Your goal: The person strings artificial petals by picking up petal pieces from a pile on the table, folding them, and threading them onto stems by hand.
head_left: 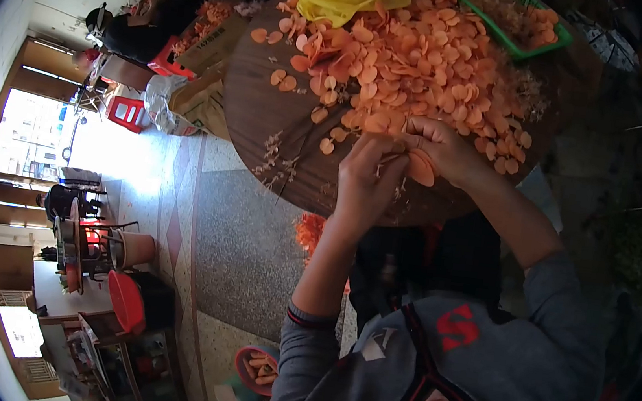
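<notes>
My left hand [372, 171] and my right hand [439, 149] meet over the near edge of a round brown table [266, 127]. Both have their fingers pinched together. Between and just below them are a few round orange petals [421, 168], apparently artificial, with thin stems at the left fingers. Exactly which piece each fingertip grips is partly hidden. Right beyond my hands spreads a big heap of similar orange petals [423, 69], some joined in pairs. Thin twiggy stems [278, 162] lie on the table to the left of my left hand.
A yellow plastic bag [344, 1] and a green basket [544, 48] stand at the table's far side. Left are a cardboard box [210, 97], a red stool [127, 113] and another person [130, 36]. A tub of orange pieces [258, 368] stands on the floor.
</notes>
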Demonstrator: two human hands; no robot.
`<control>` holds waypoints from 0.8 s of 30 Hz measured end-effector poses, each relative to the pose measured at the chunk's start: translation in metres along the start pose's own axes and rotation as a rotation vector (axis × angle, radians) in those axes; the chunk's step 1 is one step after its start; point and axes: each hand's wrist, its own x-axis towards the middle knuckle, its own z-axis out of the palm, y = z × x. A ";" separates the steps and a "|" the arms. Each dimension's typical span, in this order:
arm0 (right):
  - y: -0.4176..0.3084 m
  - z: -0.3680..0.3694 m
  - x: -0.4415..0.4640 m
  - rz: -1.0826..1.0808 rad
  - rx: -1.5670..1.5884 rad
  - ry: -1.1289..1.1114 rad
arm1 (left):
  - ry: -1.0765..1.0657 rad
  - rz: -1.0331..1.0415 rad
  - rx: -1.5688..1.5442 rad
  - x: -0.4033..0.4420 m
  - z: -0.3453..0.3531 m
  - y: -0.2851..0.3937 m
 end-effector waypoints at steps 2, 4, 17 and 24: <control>0.004 0.000 -0.001 0.036 0.000 0.030 | -0.015 -0.223 -0.162 -0.001 0.002 -0.005; 0.005 0.001 -0.003 0.037 -0.001 0.053 | -0.048 -0.370 -0.271 -0.002 0.002 -0.006; 0.007 0.016 -0.009 0.104 0.237 0.197 | -0.088 -0.422 -0.480 -0.034 0.003 0.016; 0.006 0.020 -0.012 0.045 0.341 0.233 | -0.072 -0.328 -0.481 -0.056 0.009 0.029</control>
